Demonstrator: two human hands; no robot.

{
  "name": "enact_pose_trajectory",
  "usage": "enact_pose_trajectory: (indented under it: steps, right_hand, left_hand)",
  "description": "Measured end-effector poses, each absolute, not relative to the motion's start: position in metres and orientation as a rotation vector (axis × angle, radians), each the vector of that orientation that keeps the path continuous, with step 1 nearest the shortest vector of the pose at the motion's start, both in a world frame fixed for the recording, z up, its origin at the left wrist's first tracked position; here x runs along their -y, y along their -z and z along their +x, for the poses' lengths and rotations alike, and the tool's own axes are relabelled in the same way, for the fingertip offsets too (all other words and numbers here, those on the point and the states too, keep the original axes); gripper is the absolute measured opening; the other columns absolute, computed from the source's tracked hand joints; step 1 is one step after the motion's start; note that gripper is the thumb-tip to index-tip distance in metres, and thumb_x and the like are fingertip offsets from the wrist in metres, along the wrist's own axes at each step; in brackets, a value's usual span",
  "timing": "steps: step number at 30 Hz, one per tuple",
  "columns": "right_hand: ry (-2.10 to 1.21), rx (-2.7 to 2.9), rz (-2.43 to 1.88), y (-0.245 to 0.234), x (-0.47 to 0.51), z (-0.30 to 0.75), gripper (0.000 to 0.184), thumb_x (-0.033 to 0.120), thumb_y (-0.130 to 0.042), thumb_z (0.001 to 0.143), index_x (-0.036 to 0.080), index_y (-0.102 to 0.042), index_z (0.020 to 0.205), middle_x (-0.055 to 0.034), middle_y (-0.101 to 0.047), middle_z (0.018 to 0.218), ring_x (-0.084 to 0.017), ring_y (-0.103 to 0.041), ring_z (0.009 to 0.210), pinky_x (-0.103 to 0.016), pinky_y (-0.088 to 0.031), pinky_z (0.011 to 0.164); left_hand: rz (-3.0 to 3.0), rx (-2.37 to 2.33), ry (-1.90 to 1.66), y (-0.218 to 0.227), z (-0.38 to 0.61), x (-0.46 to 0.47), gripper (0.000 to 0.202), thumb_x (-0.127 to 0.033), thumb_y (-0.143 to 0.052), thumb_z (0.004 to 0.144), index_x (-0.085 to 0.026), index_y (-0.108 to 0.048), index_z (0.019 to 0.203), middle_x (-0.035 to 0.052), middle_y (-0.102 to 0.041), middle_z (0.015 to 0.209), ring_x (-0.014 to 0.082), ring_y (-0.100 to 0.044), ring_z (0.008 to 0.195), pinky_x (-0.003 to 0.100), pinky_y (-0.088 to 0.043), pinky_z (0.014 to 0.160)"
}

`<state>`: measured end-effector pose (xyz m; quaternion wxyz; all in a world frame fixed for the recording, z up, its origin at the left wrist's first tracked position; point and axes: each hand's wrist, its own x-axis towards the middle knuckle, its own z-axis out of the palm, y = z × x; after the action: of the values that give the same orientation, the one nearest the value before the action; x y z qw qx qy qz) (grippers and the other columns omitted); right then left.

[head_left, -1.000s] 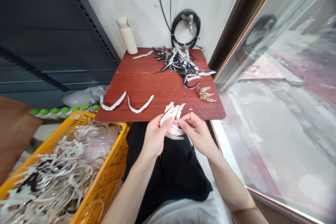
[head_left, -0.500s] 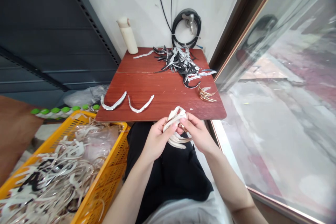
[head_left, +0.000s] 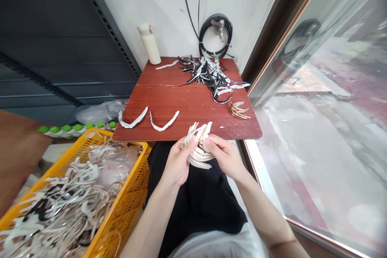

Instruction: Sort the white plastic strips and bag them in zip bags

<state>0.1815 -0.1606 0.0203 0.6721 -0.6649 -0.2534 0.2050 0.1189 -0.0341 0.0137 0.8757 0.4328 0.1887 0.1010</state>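
Between my two hands, just off the table's front edge and above my lap, is a bundle of curved cream-white strips (head_left: pixel 198 157). My left hand (head_left: pixel 178 159) is closed around the bundle's left side, thumb on top. My right hand (head_left: pixel 226 156) pinches the right side, its fingertips partly hidden behind the strips. On the red-brown table (head_left: pixel 169 92) lie two separate curved white strips, one at the far left (head_left: pixel 133 121) and another (head_left: pixel 165 125) beside it. A few gold curved strips (head_left: pixel 238 109) rest near the right edge.
A heap of black, white and silvery strips (head_left: pixel 208 72) covers the table's back right. A cream bottle (head_left: pixel 150 46) stands at the back left. Coiled black cable (head_left: pixel 201 34) hangs on the wall. Left of my legs, a yellow crate (head_left: pixel 121 193) holds many strips; a glass pane (head_left: pixel 317 149) is at right.
The strips in my hands have fanned out, their ends now spread toward the table. My hands have shifted slightly left, and the view has tilted a little.
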Motion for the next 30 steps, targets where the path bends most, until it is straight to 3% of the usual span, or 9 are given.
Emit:
enact_pose_trajectory:
  steps: [6,12,21,27,30]
  right_hand:
    - [-0.553,0.489,-1.354,-0.017,0.158,0.178,0.027,0.041,-0.061,0.089,0.024,-0.071,0.106,-0.0028,-0.071,0.099,-0.022,-0.062,0.099,-0.035,-0.049,0.091]
    - [-0.608,0.470,-1.386,-0.017,0.160,0.180,0.024,0.042,-0.060,0.089,0.022,-0.073,0.096,-0.0001,-0.069,0.089,-0.017,-0.062,0.086,-0.028,-0.048,0.082]
    - [-0.553,0.303,-1.283,-0.011,0.154,0.181,0.026,0.042,-0.068,0.084,0.016,-0.070,0.080,0.0028,-0.055,0.064,-0.009,-0.045,0.057,-0.022,-0.038,0.056]
    - [-0.376,0.080,-1.185,-0.009,0.145,0.174,0.025,0.043,-0.068,0.084,0.018,-0.072,0.088,-0.0014,-0.067,0.074,-0.013,-0.059,0.065,-0.024,-0.047,0.065]
    - [-0.289,0.013,-1.138,-0.012,0.149,0.179,0.026,0.045,-0.065,0.086,0.019,-0.068,0.084,-0.0015,-0.068,0.071,-0.015,-0.063,0.066,-0.028,-0.051,0.071]
  left_hand:
    - [0.905,-0.420,-0.257,-0.011,0.117,0.035,0.031,-0.028,-0.076,0.077,-0.015,-0.072,0.104,0.0088,-0.074,0.103,0.0206,-0.069,0.095,0.028,-0.053,0.086]
    - [0.991,-0.457,-0.290,-0.013,0.115,0.036,0.027,-0.029,-0.077,0.075,-0.015,-0.071,0.098,0.0058,-0.074,0.088,0.0174,-0.069,0.081,0.026,-0.053,0.077]
    - [1.193,-0.390,-0.245,-0.007,0.110,0.040,0.029,-0.031,-0.073,0.079,-0.016,-0.069,0.104,0.0048,-0.072,0.095,0.0179,-0.065,0.087,0.026,-0.050,0.081]
    - [1.037,-0.451,-0.328,-0.004,0.116,0.041,0.030,-0.035,-0.071,0.080,-0.017,-0.065,0.103,0.0066,-0.072,0.093,0.0185,-0.067,0.083,0.028,-0.053,0.076]
    - [0.964,-0.509,-0.344,-0.003,0.117,0.037,0.028,-0.035,-0.074,0.077,-0.016,-0.064,0.095,0.0035,-0.070,0.080,0.0151,-0.067,0.074,0.023,-0.052,0.069]
